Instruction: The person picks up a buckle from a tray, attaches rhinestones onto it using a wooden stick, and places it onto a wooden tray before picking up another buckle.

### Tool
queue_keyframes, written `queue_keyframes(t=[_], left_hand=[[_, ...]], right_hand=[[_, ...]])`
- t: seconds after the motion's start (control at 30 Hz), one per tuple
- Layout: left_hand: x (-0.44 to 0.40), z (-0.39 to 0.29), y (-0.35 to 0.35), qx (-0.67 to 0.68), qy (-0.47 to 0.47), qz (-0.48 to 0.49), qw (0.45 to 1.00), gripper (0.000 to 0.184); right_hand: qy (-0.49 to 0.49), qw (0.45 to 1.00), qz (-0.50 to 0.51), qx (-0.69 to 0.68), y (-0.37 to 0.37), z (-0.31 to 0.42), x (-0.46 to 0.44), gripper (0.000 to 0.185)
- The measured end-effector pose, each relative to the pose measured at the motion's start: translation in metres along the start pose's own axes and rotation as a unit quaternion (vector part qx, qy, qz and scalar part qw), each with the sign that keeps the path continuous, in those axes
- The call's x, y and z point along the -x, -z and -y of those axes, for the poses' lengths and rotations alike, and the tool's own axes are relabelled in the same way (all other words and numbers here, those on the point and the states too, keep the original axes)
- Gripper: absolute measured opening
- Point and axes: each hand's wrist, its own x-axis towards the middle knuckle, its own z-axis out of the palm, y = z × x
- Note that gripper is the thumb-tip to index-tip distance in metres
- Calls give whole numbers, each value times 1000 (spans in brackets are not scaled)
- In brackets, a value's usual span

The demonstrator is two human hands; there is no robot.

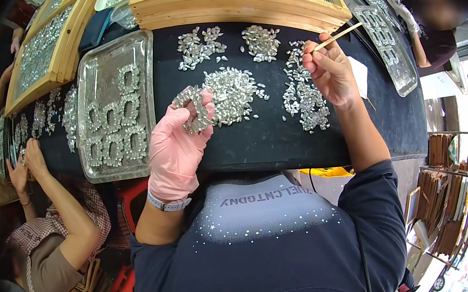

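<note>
Navy fabric of the wearer's T-shirt (283, 273) fills the foreground, its printed lettering upside down and partly lost in folds. Taking the crystal-studded metal piece (197, 113) as the hub of the clock, it is held above the table, pinched in the pink-gloved left hand (174, 150); the gloved fingers cover part of its edges, and its underside is hidden. Just beside it at three o'clock spreads a heap of loose pointed crystals (231, 97). Between two and three, the bare right hand (329, 71) grips a thin wooden stick (345, 33) between thumb and fingers; whether anything clings to its tip is too small to tell. At nine o'clock a clear shallow tray (101, 71) carries similar crystal-studded pieces. Black cloth (252, 154) covers the table. Stacked wooden-framed screens (235, 8) stand at one o'clock, cut off by the top edge. Out in the room, a seated co-worker (55, 270) is at eight, lower body obscured, and a metal rack (456, 174) of boards at four, before bright, washed-out daylight. Dark lens borders swallow the corners.
</note>
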Motion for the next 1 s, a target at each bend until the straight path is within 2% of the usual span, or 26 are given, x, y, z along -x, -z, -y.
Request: queue_keyframes(t=[0.3,0.4,0.43,0.53,0.57,0.67,0.8,0.83,0.93,0.97,1.0], left_hand=[[6,2,4,-15,-53,-36,998,30],[7,1,4,-42,-62,-30,997,31],[8,1,4,-43,-66,-38,996,31],[7,5,4,-70,-66,-32,995,34],[8,6,3,-68,-66,-37,995,34],[12,6,3,-97,-59,-25,993,38],[14,5,12,-82,-36,-20,996,38],[15,5,13,-82,-37,-21,996,38],[18,3,16,-100,-90,-40,990,41],[19,2,15,-101,-90,-42,990,41],[20,2,13,-99,-103,-39,989,42]], right_hand=[[-45,999,-11,-21,-4,-3,0,20],[-47,993,-61,94,-20,-4,-1,13],[-53,993,-59,88,-20,-7,-1,13],[22,973,-78,218,-16,-11,1,21],[17,973,-79,217,-12,-10,2,21],[-3,942,-18,334,-10,-5,1,30],[-23,927,-60,369,-31,-13,2,29],[-24,928,-60,368,-40,-17,2,29],[-157,976,-57,143,-69,-33,-2,24],[-159,976,-56,141,-72,-43,-4,24],[-130,967,-44,213,-71,-55,-5,24]])
